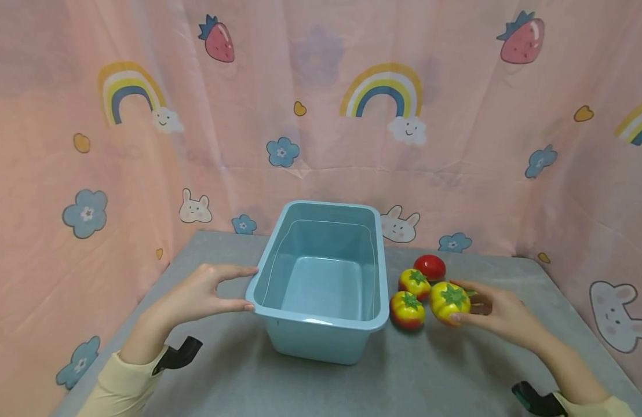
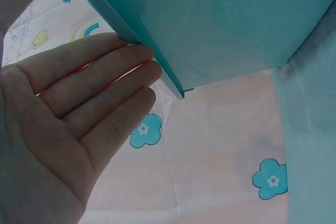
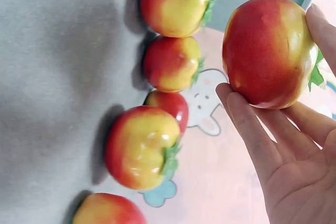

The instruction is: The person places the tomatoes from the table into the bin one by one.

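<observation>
While the left hand (image 1: 206, 292) touched the tub (image 1: 316, 343) with nearly straight fingers, the right hand (image 1: 500, 315) held a fruit (image 1: 448, 306) between thumb and fingertips just right of the tub, apparently a lifting step whose next move called for height enough to clear it.

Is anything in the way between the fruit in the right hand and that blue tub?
Yes: two leafy-topped fruits sit on the table between the held fruit and the tub, whose right wall rises beyond them. Nothing visible blocks the way over them.
</observation>
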A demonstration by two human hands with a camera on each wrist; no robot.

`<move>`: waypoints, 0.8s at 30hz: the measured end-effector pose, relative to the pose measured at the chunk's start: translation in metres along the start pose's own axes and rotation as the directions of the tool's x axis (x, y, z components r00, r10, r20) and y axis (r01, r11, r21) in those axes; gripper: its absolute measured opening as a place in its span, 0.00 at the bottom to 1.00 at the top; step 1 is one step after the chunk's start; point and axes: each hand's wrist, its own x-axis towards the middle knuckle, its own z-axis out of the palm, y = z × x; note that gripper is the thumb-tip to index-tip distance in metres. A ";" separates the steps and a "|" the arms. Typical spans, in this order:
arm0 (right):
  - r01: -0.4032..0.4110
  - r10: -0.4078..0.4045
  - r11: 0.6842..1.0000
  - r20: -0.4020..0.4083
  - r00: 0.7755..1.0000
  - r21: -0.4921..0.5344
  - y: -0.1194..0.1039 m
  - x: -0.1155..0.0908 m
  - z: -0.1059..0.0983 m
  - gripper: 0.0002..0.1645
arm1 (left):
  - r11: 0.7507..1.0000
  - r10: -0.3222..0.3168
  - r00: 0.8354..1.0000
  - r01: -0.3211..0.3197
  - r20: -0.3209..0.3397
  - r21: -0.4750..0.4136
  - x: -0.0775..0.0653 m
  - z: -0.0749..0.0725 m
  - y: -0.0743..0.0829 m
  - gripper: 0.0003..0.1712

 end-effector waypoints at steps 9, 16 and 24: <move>0.095 -0.096 0.995 -0.021 0.995 -0.033 -0.011 0.007 -0.009 0.36 | 1.000 0.000 1.000 0.000 -0.003 -0.001 0.000 0.000 0.000 0.41; 0.165 -0.166 0.985 -0.027 0.986 -0.046 -0.031 0.013 -0.018 0.35 | 1.000 -0.002 1.000 0.002 -0.006 -0.001 0.000 0.000 0.000 0.41; 0.206 -0.208 0.977 -0.017 0.978 -0.063 -0.045 0.025 -0.021 0.38 | 1.000 -0.006 1.000 0.006 -0.009 -0.008 -0.001 0.001 -0.001 0.39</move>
